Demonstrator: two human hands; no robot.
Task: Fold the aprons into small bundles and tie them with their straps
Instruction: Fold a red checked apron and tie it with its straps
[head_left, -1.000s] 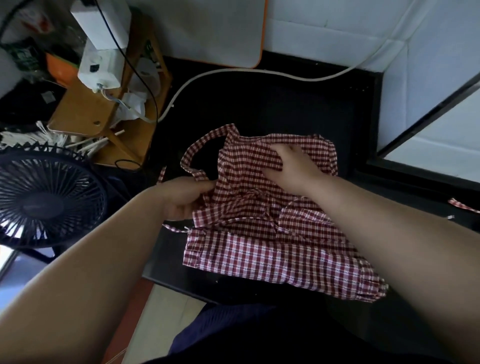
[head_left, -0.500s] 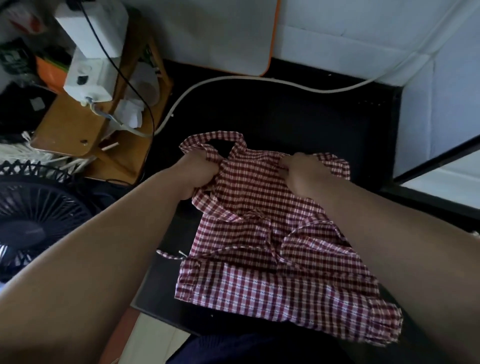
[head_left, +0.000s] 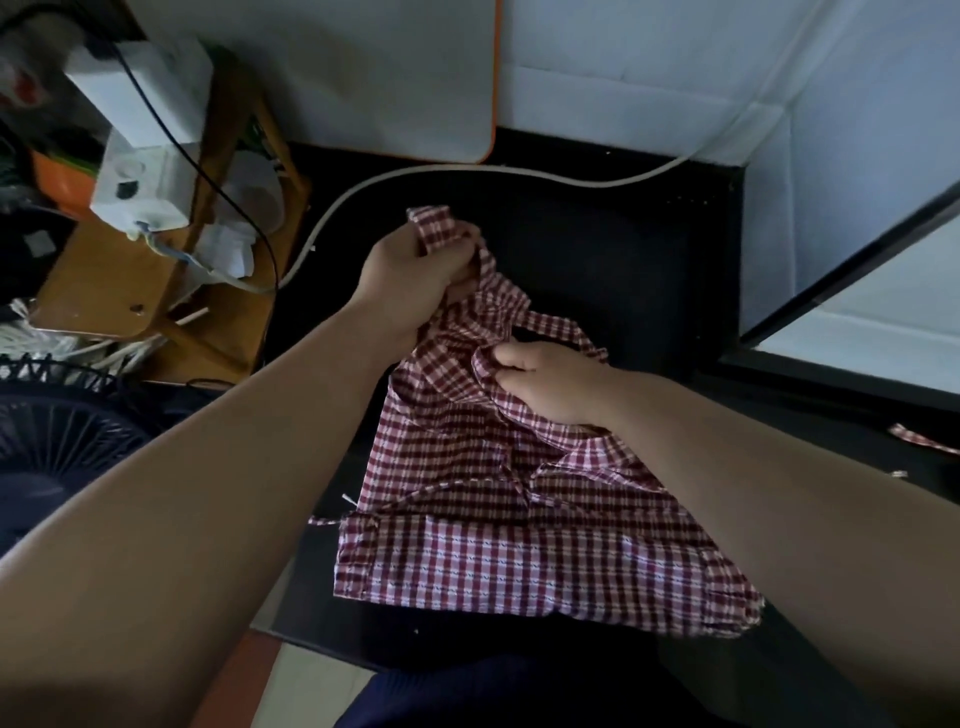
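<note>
- Apron (head_left: 493, 525): red check, on dark worktop (head_left: 623, 249), near half flat, far end lifted and bunched
- Left hand (head_left: 410, 275) grips far edge; right hand (head_left: 550, 384) pinches mid-cloth fold
- Judgement: lay far end squarely over near half, keeping straps (head_left: 558, 328) free for tying

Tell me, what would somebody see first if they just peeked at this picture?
A red-and-white checked apron lies crumpled in the middle of the black table. The person's left grip bunches its far end, while the right grip pinches a fold near the middle. A dark fan sits at the left edge.
</note>
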